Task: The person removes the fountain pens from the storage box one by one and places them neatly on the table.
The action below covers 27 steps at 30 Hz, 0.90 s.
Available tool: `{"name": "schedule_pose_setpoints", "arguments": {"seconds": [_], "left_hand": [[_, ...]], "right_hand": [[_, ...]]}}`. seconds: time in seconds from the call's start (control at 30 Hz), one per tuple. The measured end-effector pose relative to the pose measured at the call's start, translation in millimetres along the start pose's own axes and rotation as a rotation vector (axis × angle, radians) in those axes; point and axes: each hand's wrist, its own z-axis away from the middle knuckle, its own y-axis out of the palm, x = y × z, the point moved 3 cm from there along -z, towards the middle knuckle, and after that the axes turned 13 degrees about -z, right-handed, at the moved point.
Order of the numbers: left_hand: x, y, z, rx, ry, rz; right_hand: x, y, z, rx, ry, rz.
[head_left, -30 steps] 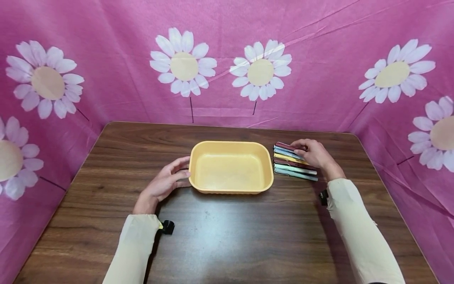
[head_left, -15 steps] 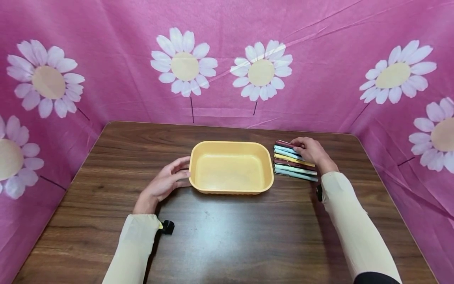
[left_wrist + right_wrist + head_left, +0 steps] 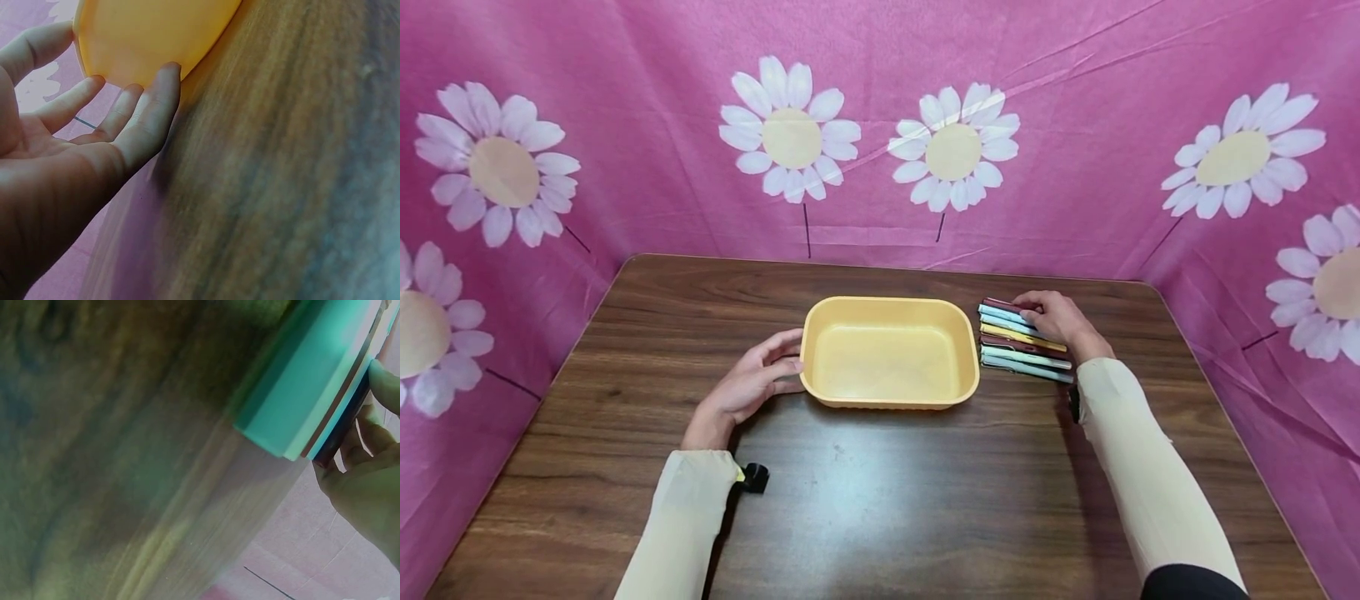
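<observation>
In the head view, a yellow rectangular tray (image 3: 891, 396) sits near the middle of the table. My left hand (image 3: 748, 383) is at its left end, with fingers extended and fingertips touching the outer wall; the left wrist view shows these fingers (image 3: 156, 112) spread against it. Right of the tray, several pens lie side by side in a row. The rearmost is a dark red pen (image 3: 998, 305), which my right hand (image 3: 1056, 318) pinches between thumb and fingers. In front of it come light blue pens (image 3: 1002, 318), a yellow pen (image 3: 1022, 336), a brown pen (image 3: 1018, 343) and pale green pens (image 3: 1026, 362).
The brown wood-grain table (image 3: 887, 517) ends at the back against a pink cloth (image 3: 865, 225) printed with daisies, which also hangs along both sides. The pens' left ends lie close beside the tray's right wall.
My right hand and forearm have shifted slightly left and toward the back, mostly in the first half second. The left hand and the tray have stayed in place.
</observation>
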Motion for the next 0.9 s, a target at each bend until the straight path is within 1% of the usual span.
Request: {"name": "schedule_pose_setpoints", "arguments": {"seconds": [0.2, 0.47, 0.9], "left_hand": [[1.0, -0.3, -0.2, -0.008, -0.014, -0.004], [1.6, 0.2, -0.1, -0.009, -0.008, -0.008], [1.2, -0.4, -0.6, -0.007, -0.008, 0.001]], "right_hand": [[0.1, 0.6, -1.9, 0.018, 0.015, 0.007], [-3.0, 1.2, -2.4, 0.023, 0.031, 0.001], [0.7, -1.9, -1.1, -0.010, -0.003, -0.006]]}}
